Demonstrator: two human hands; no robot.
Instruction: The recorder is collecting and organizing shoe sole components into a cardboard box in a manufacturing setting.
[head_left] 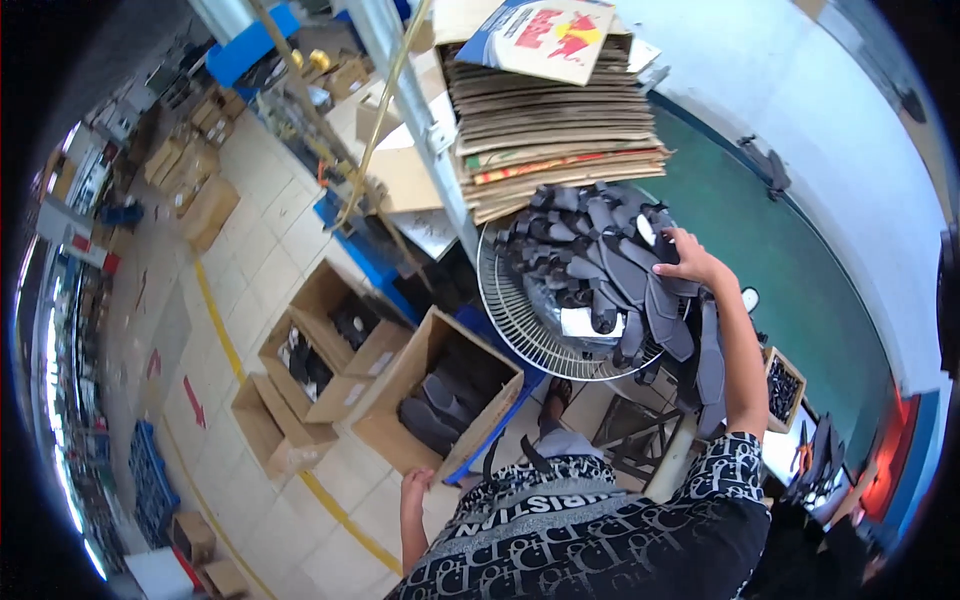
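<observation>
My right hand (688,259) reaches up and forward onto a heap of dark grey flat shoe-sole pieces (600,255), its fingers closed on one of the pieces at the heap's right side. The heap lies on a round wire fan guard (520,325). My left hand (415,487) hangs low beside my body near the lower edge, fingers loosely curled and holding nothing. It is close to an open cardboard box (440,395) with more dark pieces inside.
A tall stack of flattened cardboard (555,130) rises behind the heap. Open cardboard boxes (320,350) stand on the tiled floor at left, past a yellow floor line (225,335). A metal post (420,120) is ahead. A small tray of dark parts (782,385) sits at right.
</observation>
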